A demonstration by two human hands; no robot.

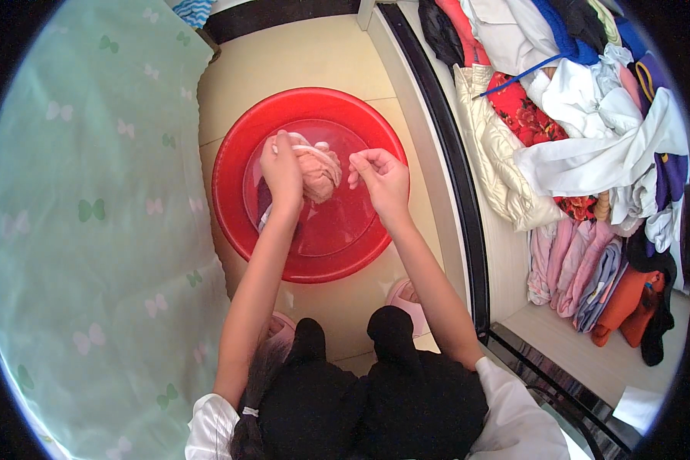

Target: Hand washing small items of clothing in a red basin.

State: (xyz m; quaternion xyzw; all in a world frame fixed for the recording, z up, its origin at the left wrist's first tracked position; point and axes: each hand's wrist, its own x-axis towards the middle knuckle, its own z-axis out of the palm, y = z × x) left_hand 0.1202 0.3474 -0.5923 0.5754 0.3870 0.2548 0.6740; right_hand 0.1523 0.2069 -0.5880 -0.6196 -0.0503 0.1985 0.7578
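Note:
My left hand (283,172) grips a bunched pink cloth (320,175) with white edging over a round red plastic basin (241,241). Just right of the cloth, my right hand (386,183) hovers over the basin with its fingers loosely curled. A gap separates it from the cloth, and I see nothing in it. The basin stands on the floor in front of my knees and seems to hold shallow water. Partly hidden by my left wrist and forearm, a dark cloth (263,198) with a pale part lies at the basin's left side.
At left hangs a pale green fabric (132,247) with butterfly prints. A dark sliding-door track (466,172) borders the right side, before a cupboard with piled white clothes (592,161) and folded pink garments (569,259). Beige tiles (305,57) surround the basin.

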